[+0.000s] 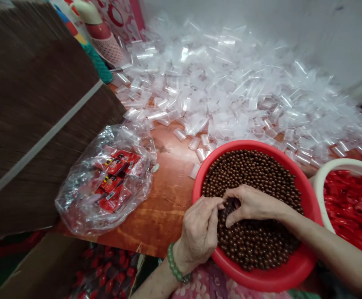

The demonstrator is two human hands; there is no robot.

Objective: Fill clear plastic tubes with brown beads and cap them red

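Note:
A red basin (313,211) is filled with small shiny brown balls (246,166). Over its left rim reaches my left hand (199,228), its thumb and fingers pinched together; whatever sits in the pinch is too small to make out. My right hand (252,203) is in the basin with thumb and fingers curled around some of the brown balls, its fingertips close to those of the left hand. Part of what lies between the two hands is hidden by the fingers. A green bead bracelet (175,265) circles the left wrist.
A big heap of clear plastic sleeves (218,87) covers the back of the wooden table (171,178). Right of the basin stands a white tub (319,187) of red plastic pieces. A clear bag (75,203) with red packets, a strapped brown stack (43,104) and a bottle (98,31) are left.

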